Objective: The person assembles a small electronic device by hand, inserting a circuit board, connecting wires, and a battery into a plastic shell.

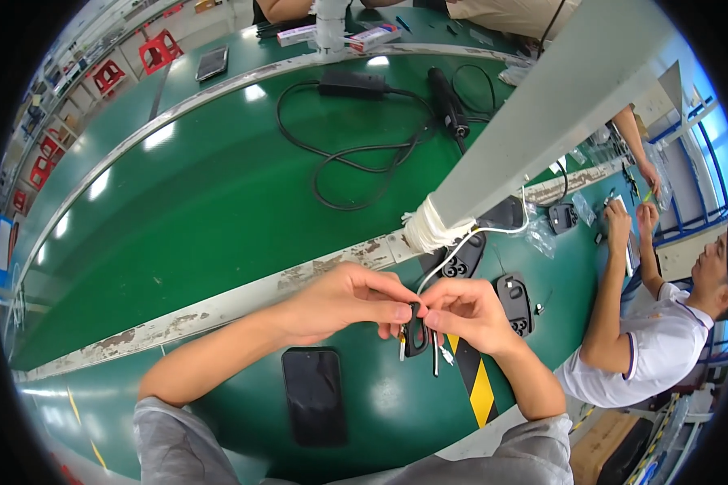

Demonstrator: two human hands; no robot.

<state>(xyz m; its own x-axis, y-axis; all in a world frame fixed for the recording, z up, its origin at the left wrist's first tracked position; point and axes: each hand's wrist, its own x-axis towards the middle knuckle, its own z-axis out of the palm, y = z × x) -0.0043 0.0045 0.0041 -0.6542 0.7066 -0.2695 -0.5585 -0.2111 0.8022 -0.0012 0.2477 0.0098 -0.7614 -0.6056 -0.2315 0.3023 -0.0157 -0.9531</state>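
My left grip (pixel 332 305) and right grip (pixel 473 315) are both narrowed to fingertip pinches, holding a black loop (pixel 415 333) between them, above the near part of the table (pixel 384 400). A white plug (pixel 446 355) hangs just below my right fingers, and a white cable (pixel 441 270) runs from them up past the post (pixel 542 121), though I cannot tell whether it joins the loop. The phone (pixel 314 396) lies nearer my body, by my left forearm, and a black tray (pixel 514 304) sits just beyond my right grip.
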